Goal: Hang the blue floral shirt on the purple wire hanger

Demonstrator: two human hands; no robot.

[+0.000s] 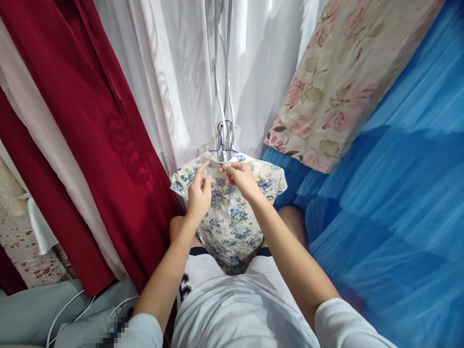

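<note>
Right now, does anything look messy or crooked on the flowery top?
Nothing is torn or spilled. The flowery top hangs on a purple hanger, with the left hand and right hand pinching its collar. Only its bottom end looks rumpled, bunched between the person's knees instead of hanging straight.

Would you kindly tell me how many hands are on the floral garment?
2. The left hand pinches the floral garment near its collar; the right hand grips the collar beside it, under the purple hanger.
</note>
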